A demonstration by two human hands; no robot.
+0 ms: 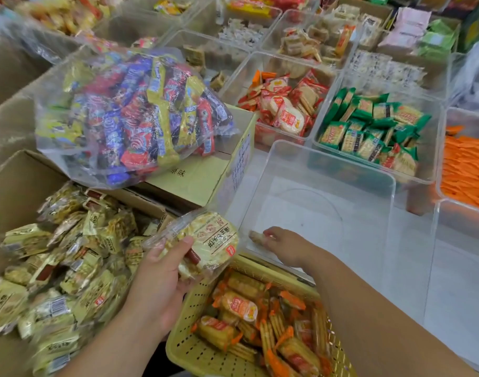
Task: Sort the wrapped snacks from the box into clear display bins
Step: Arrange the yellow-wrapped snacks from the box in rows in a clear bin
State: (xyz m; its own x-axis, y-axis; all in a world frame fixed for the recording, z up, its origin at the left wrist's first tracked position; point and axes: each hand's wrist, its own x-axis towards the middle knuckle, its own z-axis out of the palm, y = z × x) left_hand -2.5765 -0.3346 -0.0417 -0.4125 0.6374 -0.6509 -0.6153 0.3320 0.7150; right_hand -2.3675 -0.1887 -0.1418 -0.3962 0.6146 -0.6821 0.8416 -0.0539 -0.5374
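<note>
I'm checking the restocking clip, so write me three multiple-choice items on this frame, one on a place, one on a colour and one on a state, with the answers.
1. The clear bag of mixed sweets lies: A on a hook; B on a closed carton; C on the floor.
2. The snack pack in the left hand is mostly: A pale yellow; B blue; C black.
3. The clear bin whose rim the right hand grips is: A lidded; B upside down; C empty.
Answers: 1 B, the bag rests on the carton's shut flaps. 2 A, its wrapper is pale yellow. 3 C, only its bare floor shows.
</note>
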